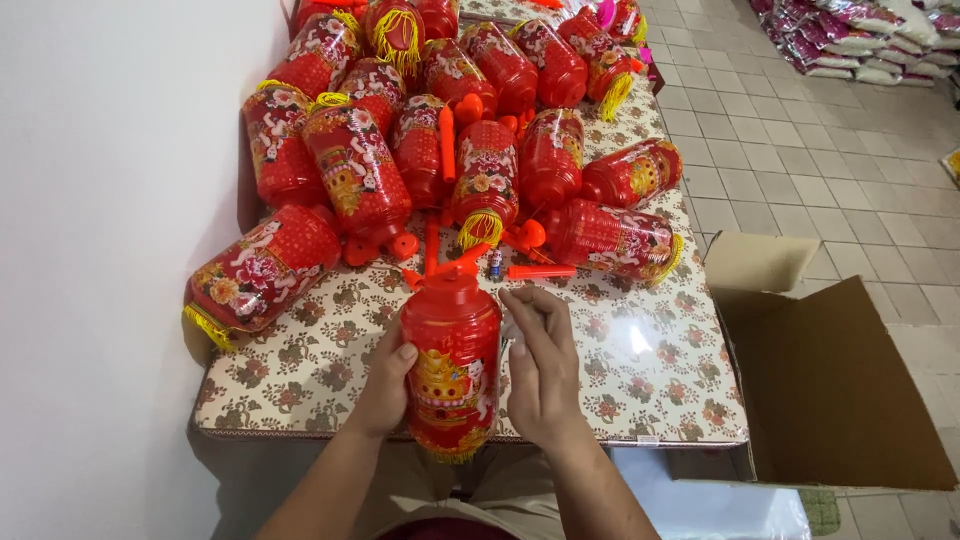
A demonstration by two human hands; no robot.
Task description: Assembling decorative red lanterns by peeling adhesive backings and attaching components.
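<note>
Lantern (451, 365) upright btwn hands: left hand (385, 385) grips its side, right hand (541, 365) alongside, fingers loosely curled.

Bare tablecloth (650, 370) lies open on the right; piled lanterns (450, 150) block the far side.

Left hand (385, 385): bare, forearm entering from the lower edge and angled up to the right; palm turned inward, fingers curled out of sight behind what they grip, thumb lying across the front with its tip pointing right. Right hand (540, 365): bare, forearm rising from the lower edge and leaning left; back of hand toward the camera, fingers bent and drawn together at the tips above the knuckles, pinched loosely. Both wrists straight, hands level and near each other
</note>
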